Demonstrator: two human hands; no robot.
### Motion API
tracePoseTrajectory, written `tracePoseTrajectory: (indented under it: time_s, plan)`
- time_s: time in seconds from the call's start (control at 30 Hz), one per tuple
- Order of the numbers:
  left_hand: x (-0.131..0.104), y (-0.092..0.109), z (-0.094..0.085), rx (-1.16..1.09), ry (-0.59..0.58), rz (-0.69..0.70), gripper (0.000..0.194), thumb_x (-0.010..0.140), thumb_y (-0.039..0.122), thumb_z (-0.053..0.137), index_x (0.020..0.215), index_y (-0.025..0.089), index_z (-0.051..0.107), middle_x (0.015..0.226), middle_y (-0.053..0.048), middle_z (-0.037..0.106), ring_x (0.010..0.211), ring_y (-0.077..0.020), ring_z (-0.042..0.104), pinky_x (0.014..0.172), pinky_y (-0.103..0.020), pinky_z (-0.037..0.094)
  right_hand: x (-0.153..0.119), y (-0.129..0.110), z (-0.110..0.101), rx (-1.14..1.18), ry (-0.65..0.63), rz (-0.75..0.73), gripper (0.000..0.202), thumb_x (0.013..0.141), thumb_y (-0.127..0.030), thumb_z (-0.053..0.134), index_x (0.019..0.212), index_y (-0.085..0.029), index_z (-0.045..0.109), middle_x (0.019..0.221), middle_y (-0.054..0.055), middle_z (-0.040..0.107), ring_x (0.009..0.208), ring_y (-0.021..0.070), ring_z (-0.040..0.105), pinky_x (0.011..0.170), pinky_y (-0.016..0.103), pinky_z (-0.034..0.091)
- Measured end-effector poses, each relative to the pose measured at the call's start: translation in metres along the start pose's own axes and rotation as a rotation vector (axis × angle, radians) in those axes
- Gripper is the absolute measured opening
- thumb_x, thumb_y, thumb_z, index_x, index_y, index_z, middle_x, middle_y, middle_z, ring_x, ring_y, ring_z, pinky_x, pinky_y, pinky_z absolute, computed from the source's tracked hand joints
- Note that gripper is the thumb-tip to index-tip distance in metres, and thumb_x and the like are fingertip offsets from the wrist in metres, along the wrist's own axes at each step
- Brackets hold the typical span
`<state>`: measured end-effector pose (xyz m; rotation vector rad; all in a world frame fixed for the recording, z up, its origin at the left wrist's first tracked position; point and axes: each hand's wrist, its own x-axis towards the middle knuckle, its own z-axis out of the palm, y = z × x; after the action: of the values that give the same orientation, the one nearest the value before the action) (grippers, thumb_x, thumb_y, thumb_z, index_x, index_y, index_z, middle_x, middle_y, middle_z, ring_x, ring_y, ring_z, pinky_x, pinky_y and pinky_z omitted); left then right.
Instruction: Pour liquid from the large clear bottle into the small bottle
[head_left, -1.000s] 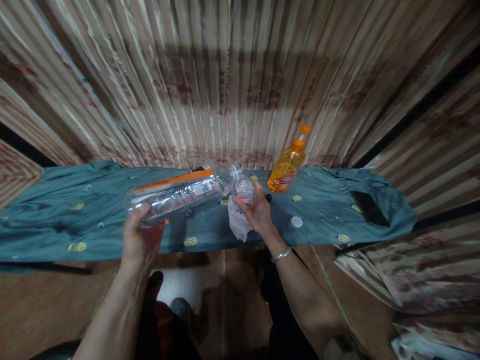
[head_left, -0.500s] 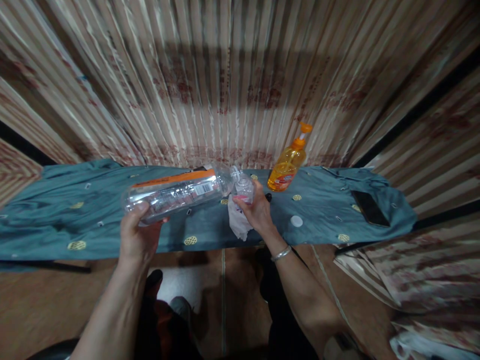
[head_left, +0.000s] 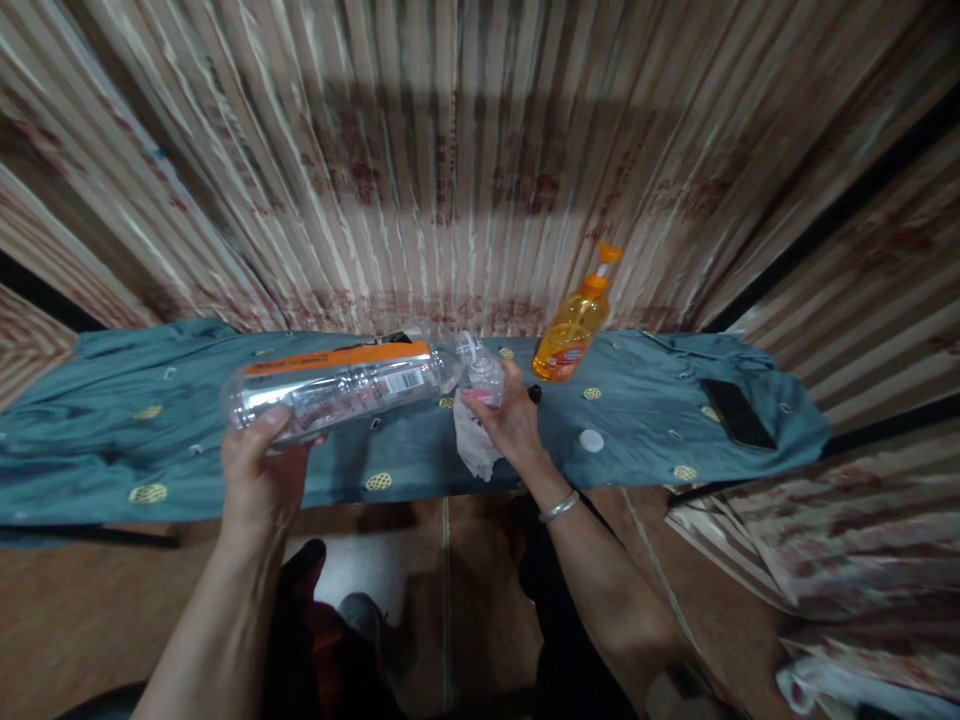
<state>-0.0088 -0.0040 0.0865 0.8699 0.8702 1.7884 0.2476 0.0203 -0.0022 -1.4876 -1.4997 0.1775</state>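
Note:
My left hand (head_left: 266,470) is closed around the base end of a large clear plastic bottle (head_left: 337,395) with an orange label strip and a barcode. The bottle lies nearly level, its neck pointing right. At its mouth stands a small clear bottle (head_left: 482,375) with a pink mark, gripped in my right hand (head_left: 517,415). The two bottle necks meet or overlap; I cannot tell whether they touch. A crumpled white tissue or wipe (head_left: 474,445) lies just below the small bottle, beside my right hand. Any liquid passing between the bottles is too faint to make out.
An orange pump bottle (head_left: 570,330) of yellow liquid stands right of my right hand. A white round cap (head_left: 592,440) and a black phone (head_left: 739,413) lie on the teal cloth (head_left: 637,450). A small black object (head_left: 535,393) is by my fingers. Striped curtains (head_left: 420,150) hang behind.
My left hand and the large bottle have shifted slightly left, and the bottle lies a little nearer level. My right hand keeps its hold on the small bottle almost in place.

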Motion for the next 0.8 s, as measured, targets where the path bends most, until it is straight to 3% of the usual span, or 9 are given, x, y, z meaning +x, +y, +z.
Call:
tracePoseTrajectory:
  time_s: [0.3,0.8]
  plan:
    - [-0.0004,0.0018,0.0017,0.043,-0.015,0.077,0.051,0.054,0.025,0.081,0.102,0.024,0.066,0.071,0.004,0.062,0.061,-0.0119,0.057,0.048,-0.019,0.045,-0.0005,-0.001,0.0016,-0.005,0.014,0.007,0.07,0.081,-0.049,0.073,0.135,-0.016,0.044,0.129,0.016,0.062,0.119,0.0311,0.062,0.098,0.046,0.052]
    - [-0.0006,0.0035,0.0041,0.023,0.002,0.082,0.054,0.052,0.023,0.082,0.103,0.023,0.066,0.074,0.002,0.064,0.06,-0.0116,0.057,0.049,-0.019,0.045,-0.0015,-0.0019,-0.0004,0.002,0.012,0.002,0.072,0.082,-0.054,0.072,0.136,-0.015,0.043,0.13,0.018,0.062,0.118,0.0317,0.063,0.097,0.046,0.053]
